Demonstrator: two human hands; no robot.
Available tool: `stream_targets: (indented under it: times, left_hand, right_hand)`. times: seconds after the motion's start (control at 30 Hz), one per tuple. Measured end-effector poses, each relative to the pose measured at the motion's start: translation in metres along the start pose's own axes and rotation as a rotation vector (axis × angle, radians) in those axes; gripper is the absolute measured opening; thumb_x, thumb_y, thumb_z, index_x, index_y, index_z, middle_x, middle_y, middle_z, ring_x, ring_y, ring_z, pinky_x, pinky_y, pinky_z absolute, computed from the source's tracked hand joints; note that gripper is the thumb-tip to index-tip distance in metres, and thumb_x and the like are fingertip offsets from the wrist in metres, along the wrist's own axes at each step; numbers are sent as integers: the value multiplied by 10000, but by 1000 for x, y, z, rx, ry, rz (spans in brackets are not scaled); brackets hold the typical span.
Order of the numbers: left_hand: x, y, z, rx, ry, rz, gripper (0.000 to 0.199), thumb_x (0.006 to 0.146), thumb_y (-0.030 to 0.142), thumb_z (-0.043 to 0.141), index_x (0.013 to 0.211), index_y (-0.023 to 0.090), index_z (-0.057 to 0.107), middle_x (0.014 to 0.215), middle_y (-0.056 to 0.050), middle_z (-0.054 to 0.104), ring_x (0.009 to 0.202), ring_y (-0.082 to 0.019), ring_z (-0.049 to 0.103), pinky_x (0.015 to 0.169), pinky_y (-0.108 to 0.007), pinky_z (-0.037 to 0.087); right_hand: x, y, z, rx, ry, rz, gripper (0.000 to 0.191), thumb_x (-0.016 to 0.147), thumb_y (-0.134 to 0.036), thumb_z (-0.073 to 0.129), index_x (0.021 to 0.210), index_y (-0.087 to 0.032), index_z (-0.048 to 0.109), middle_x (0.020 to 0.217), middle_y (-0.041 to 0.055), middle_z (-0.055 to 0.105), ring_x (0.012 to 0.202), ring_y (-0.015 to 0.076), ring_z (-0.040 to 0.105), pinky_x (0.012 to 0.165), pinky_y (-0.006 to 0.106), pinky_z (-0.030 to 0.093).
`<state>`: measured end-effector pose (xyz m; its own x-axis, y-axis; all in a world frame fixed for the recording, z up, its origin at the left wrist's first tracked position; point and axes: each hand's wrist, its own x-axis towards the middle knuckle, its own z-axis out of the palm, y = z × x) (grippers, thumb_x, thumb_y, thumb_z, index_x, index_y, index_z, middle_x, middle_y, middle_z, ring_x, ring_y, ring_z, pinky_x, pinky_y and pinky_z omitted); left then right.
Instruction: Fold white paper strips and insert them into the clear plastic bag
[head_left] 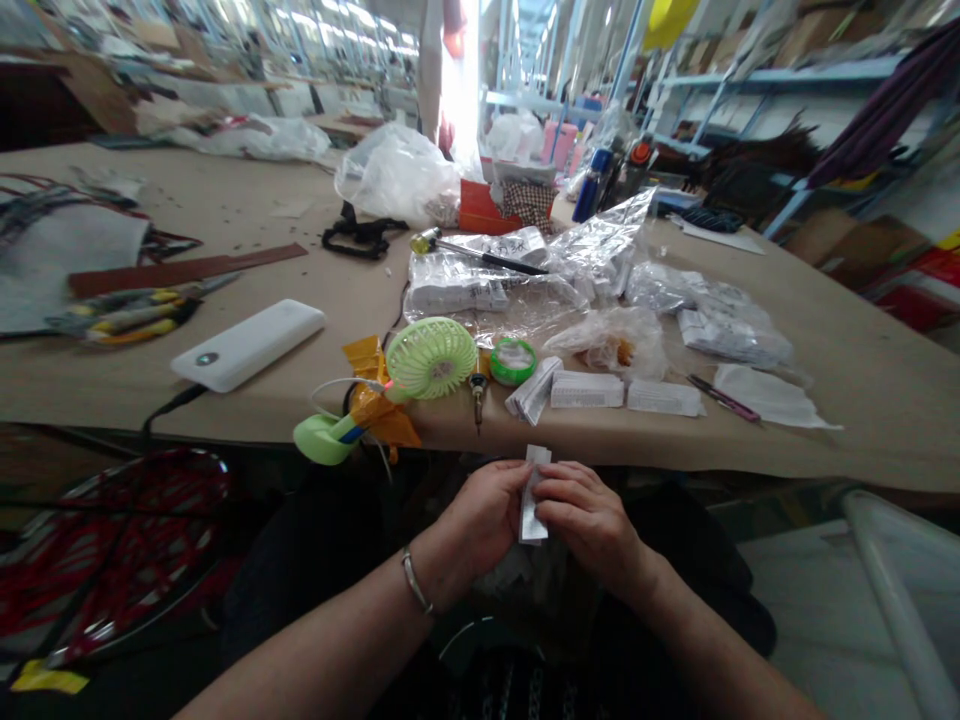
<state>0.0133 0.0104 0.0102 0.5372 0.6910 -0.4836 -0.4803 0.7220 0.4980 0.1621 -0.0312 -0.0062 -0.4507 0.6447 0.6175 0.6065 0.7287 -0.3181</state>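
Note:
Just off the table's front edge, over my lap, my left hand point(487, 515) and my right hand point(589, 510) are closed on a narrow stack of white labels point(533, 515) held upright between them. My right fingers lie across its face, and my left thumb and palm support the other side. Straight ahead on the table are a fanned bundle of printed labels point(534, 390), a flat stack of labels point(587, 390) and another stack point(664, 397). A green round tin point(513, 361) sits behind the fanned bundle.
A green handheld fan point(431, 358) is taped at the table edge, beside a small screwdriver point(478, 390). A white power bank point(249, 345) and pliers point(142, 315) lie left. Plastic-wrapped bundles point(480, 280) fill the middle; a pen point(724, 398) lies right. A red wheel-like rack point(135, 560) stands below left.

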Motion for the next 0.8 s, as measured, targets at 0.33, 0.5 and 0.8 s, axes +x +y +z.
stream_targets:
  times: [0.33,0.5,0.8]
  left_hand:
    - [-2,-4,4,91,-3,7,116,675,99,653,774,40,667,681,-92,664,538,-113,579,506,-201,422]
    - [-3,-3,6,131,89,-27,56,750,113,601,778,72,628,646,-81,657,514,-132,602,505,-229,475]
    - [-2,-2,6,228,188,-102,54,791,135,575,808,86,587,661,-105,674,565,-173,653,537,-268,529]
  right_hand:
    - [-1,-4,0,-20,2,13,132,851,-121,528,871,-202,630,961,45,663,1130,204,514,945,378,455]
    - [-6,10,-18,-120,11,99,259,858,-148,507,1110,-182,559,1060,73,634,1156,214,484,960,387,445]
    - [-37,78,-63,-753,30,511,471,843,-367,537,1247,-135,468,1237,177,521,1167,337,429,936,521,345]
